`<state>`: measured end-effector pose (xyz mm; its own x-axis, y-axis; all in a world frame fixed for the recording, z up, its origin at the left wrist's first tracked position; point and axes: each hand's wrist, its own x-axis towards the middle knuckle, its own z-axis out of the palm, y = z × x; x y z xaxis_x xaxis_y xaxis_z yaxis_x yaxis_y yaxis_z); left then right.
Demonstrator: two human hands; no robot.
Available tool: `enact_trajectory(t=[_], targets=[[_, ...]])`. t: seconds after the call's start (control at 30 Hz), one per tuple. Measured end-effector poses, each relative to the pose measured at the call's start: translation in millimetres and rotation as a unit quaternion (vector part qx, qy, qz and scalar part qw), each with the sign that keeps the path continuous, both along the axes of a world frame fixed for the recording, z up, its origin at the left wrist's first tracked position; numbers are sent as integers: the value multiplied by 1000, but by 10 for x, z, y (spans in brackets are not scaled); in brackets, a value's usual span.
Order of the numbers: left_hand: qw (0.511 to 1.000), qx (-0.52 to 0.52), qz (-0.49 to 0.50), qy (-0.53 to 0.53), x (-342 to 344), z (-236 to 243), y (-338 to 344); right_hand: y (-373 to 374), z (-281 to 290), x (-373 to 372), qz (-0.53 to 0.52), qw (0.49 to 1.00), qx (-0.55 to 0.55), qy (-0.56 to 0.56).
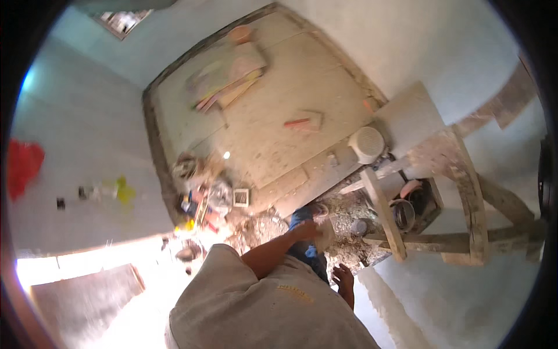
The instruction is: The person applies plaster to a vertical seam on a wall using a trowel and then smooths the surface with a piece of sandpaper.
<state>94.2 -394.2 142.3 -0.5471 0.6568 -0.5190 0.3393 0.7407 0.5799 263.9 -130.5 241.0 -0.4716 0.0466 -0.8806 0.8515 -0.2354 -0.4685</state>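
My left hand (pixel 307 231) is in front of my blue trousers (pixel 301 218), its forearm reaching across from the left. Its fingers close on a pale beige, blurred object (pixel 326 234) whose kind I cannot make out. My right hand (pixel 344 278) hangs lower and to the right, beside my body. Its fingers are apart and nothing shows in them. Rubble and dirt (pixel 349 235) cover the ground around my feet, with a small grey round container (pixel 358 227) lying there.
A wooden frame (pixel 383 212) stands at the right, near a dark box (pixel 427 203) and a pale upturned bucket (pixel 367 144). Ahead, folded sheets (pixel 232 78) lie on the dusty floor (pixel 256 134). Clutter with a white square frame (pixel 241 198) sits at the left.
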Motion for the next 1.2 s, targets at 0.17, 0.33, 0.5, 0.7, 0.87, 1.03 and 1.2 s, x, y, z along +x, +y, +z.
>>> enact_trajectory(t=[0.17,0.33,0.5,0.7,0.87,1.03,1.2], targets=[[797,139,583,-71,604,61,-848,388,-318,430,198,969,126,-77],[619,11,774,-132,2255,-178,-1730,624,-327,172,314,932,151,-98],[389,23,900,-194,3813,-216,-1953,492,-307,-284,377,906,168,-87],[185,1,973,-141,4389,-22,-2064,-218,-353,-673,456,871,168,-73],[203,116,966,-114,3968,47,-2480,-1147,-662,-665,520,832,167,-101],[405,-46,896,-176,3442,-618,-2816,-2305,-1447,-557,576,777,197,-160],[552,-76,751,-353,3212,-1347,-3092,-3542,-2926,-975,584,771,160,-194]])
